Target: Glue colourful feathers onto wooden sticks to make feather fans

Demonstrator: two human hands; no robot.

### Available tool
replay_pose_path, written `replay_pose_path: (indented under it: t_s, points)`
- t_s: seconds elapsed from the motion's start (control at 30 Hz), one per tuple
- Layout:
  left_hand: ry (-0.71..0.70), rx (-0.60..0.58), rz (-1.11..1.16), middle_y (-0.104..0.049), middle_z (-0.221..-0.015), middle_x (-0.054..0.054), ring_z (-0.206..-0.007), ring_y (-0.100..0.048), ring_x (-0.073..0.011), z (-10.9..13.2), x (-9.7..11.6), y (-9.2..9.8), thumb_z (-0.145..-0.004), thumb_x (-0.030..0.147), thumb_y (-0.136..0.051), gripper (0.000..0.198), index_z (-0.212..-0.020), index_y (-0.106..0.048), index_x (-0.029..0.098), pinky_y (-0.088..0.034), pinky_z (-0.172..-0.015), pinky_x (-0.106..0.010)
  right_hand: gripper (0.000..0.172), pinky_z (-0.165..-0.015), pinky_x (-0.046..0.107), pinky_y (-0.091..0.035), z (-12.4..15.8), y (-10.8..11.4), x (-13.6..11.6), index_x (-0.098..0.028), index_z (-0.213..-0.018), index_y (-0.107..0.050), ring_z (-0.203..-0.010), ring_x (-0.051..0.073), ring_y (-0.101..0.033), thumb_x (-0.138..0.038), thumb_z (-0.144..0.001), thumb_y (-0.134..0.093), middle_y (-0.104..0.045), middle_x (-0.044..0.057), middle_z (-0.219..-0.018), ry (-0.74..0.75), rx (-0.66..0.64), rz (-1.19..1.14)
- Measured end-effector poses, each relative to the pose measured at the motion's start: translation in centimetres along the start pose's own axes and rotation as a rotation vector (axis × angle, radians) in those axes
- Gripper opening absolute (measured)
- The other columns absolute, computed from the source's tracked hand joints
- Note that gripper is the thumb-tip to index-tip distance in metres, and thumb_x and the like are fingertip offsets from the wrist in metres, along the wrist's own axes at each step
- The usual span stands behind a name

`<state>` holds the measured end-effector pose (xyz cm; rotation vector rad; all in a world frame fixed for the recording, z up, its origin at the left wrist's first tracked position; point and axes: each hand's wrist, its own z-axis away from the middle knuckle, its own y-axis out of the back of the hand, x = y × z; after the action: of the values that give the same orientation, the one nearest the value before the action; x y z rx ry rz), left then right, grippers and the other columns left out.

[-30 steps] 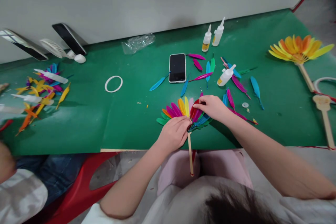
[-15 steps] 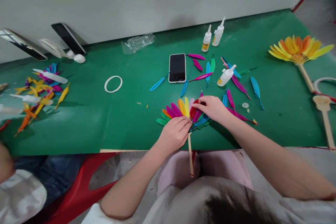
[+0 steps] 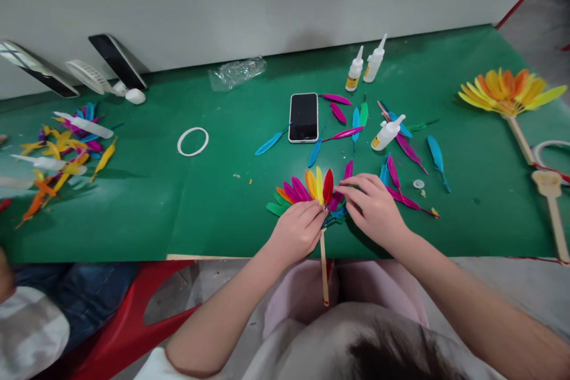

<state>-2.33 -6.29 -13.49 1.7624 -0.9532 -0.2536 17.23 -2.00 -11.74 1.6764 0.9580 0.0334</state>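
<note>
One feather fan (image 3: pixel 300 189) lies at the lower centre of the frame, its single wooden handle (image 3: pixel 324 267) hanging past the near edge of the green table (image 3: pixel 240 130). The left hand (image 3: pixel 299 228) lies over the fan's base, fingers pressed together; whether they pinch a quill I cannot tell. One red feather (image 3: pixel 328 184) stands upright just beyond those fingertips. Right of it, the right hand (image 3: pixel 376 208) has its fingers loosely spread, the tips beside the red feather; I cannot tell whether they touch the fan. Centre frame, one phone (image 3: pixel 304 117) lies flat, with seven loose feathers (image 3: pixel 350 132) close around it: three magenta, three blue, one green. Three glue bottles stand or lean right of these: two together at upper right of centre (image 3: pixel 354 74) (image 3: pixel 374 65), one lower (image 3: pixel 387 132). One white ring (image 3: pixel 191 155) lies left of centre, one crumpled clear wrapper (image 3: pixel 238 74) above it. At the right edge are one yellow-orange fan (image 3: pixel 512 92) and one bare wooden piece (image 3: pixel 550 185); at upper left, two dark-screened devices (image 3: pixel 33 71) (image 3: pixel 116 62) flank one small white electric fan (image 3: pixel 89 76).
</note>
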Motion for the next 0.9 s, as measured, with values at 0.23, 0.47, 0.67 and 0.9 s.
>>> replay_pose_path:
  t_s: [0.23, 0.47, 0.67, 0.9]
  points:
    - [-0.035, -0.009, -0.091, -0.066, -0.106, -0.012, -0.103, -0.058, -0.024, 0.5, 0.2, 0.1, -0.084, 0.016, -0.049, 0.029, -0.111, -0.058, 0.009, -0.049, -0.087, -0.039, 0.027, -0.094, 0.043, -0.042, -0.1, -0.9, -0.9, -0.015, -0.1, -0.067, -0.113, 0.026, -0.046, -0.013, -0.083, -0.046, -0.064, 0.009, -0.108, 0.202, -0.111, 0.081]
    - [0.043, -0.007, -0.104, -0.064, -0.113, -0.013, -0.11, -0.055, -0.0257, 1.0, 1.1, 0.3, -0.085, 0.018, -0.045, 0.028, -0.109, -0.058, 0.01, -0.045, -0.089, -0.041, 0.029, -0.092, 0.043, -0.043, 1.2, -1.8, -1.2, -0.015, -0.105, -0.065, -0.111, 0.026, -0.048, -0.014, -0.082, -0.048, -0.065, 0.01, -0.106, 0.199, -0.105, 0.093]
    - [0.134, -0.024, -0.018, -0.061, -0.118, -0.012, -0.115, -0.051, -0.0255, 1.4, 1.5, 0.3, -0.084, 0.017, -0.046, 0.034, -0.117, -0.052, 0.012, -0.043, -0.091, -0.042, 0.03, -0.091, 0.043, -0.044, 1.1, -1.4, -1.5, -0.015, -0.108, -0.064, -0.111, 0.026, -0.049, -0.015, -0.083, -0.047, -0.065, 0.011, -0.107, 0.205, -0.1, 0.085]
    - [0.394, 0.228, 0.134, -0.066, -0.104, -0.007, -0.101, -0.058, -0.0189, -0.7, -1.0, 2.4, -0.083, 0.012, -0.047, 0.024, -0.105, -0.057, 0.017, -0.046, -0.091, -0.037, 0.032, -0.093, 0.042, -0.044, 0.9, -1.3, -1.8, -0.011, -0.11, -0.062, -0.113, 0.026, -0.05, -0.013, -0.084, -0.044, -0.065, 0.011, -0.109, 0.238, -0.096, 0.076]
